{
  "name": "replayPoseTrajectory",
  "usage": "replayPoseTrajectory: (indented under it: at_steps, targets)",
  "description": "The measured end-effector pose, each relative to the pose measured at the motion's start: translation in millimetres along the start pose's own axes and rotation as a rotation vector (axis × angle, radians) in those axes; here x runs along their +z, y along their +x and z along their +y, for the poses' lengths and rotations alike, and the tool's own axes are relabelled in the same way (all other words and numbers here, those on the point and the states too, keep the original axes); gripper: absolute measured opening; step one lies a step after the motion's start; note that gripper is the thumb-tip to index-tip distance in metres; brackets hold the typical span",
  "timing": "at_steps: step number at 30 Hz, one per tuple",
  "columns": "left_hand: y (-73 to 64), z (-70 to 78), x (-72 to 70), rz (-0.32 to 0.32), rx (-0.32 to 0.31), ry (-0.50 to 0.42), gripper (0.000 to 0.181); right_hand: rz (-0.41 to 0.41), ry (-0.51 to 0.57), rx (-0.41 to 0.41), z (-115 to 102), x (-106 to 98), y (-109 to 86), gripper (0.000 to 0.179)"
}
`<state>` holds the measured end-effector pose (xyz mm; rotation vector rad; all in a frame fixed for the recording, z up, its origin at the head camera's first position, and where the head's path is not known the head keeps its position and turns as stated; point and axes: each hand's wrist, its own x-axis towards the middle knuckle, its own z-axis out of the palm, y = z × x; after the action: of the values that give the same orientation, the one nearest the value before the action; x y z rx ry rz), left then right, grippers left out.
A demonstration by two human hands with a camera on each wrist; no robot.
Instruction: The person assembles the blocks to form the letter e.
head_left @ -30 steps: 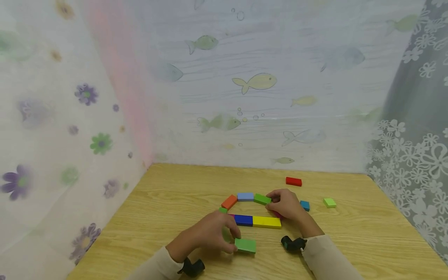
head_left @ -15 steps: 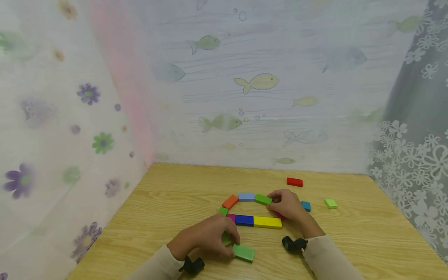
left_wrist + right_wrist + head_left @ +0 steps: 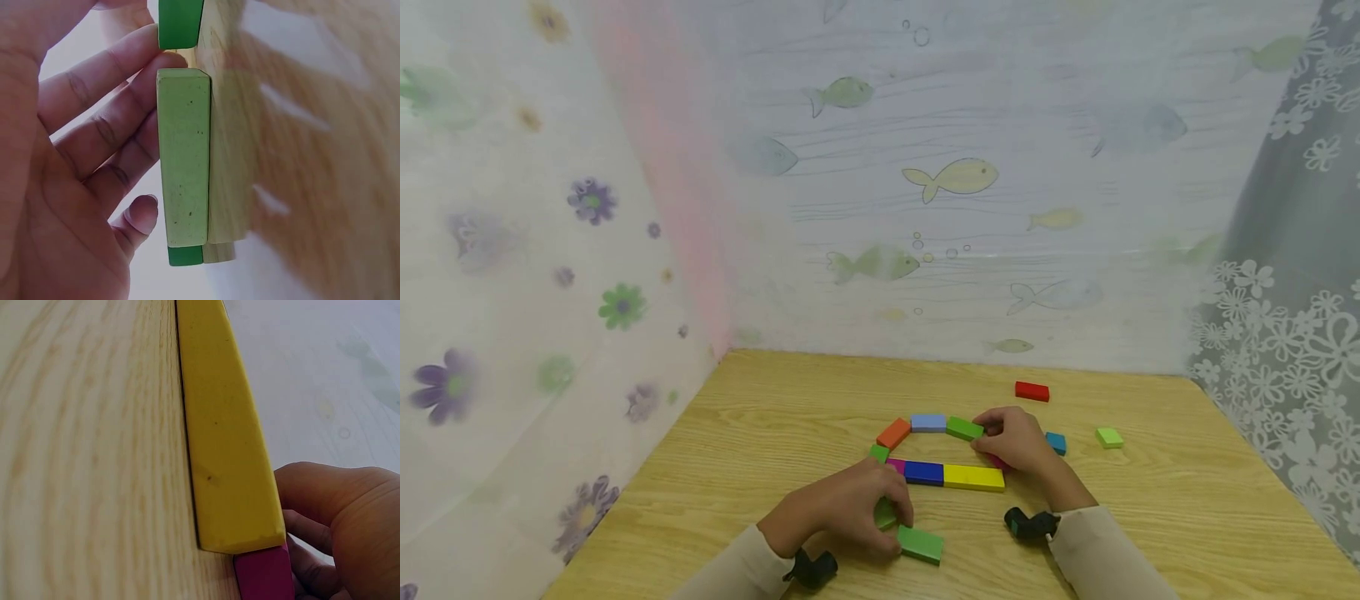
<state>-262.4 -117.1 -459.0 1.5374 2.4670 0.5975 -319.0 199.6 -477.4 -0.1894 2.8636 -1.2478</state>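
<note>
though pale the fish curtain (image 3: 970, 292), woodgrain table (image 3: 760, 433) under pinches: left hand (image 3: 859, 504), near green block (image 3: 921, 546); right hand (image 3: 1017, 442), far green block (image 3: 963, 429)

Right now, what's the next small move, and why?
I'd probably have the left hand ease the front green block it pinches toward the light green block beside its palm: the left wrist view shows a gap between them, whereas the dark blue block and yellow block meet end to end.

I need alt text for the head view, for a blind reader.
A person's left hand pinches a green block on a wooden table; the right hand is at an arch of coloured blocks. Behind is a fish-patterned backdrop.
</note>
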Motion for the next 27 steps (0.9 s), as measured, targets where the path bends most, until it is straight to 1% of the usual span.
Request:
replayPoseTrajectory:
  at_steps: [10,18,27]
  targets:
    - [0.0,0.7,-1.4,-0.005,-0.003,-0.013,0.018,-0.003,0.006,-0.007,1.0,0.2,0.0,0.035]
    - [-0.8,-2.3,-0.4,0.000,-0.030,-0.001,0.019,-0.010,0.006,-0.011,-1.6,-0.5,-2.0,0.035]
    - [-1.3,-5.3,-1.0,-0.005,-0.043,-0.037,0.019,-0.007,0.000,-0.008,-3.0,-0.6,-3.0,0.036]
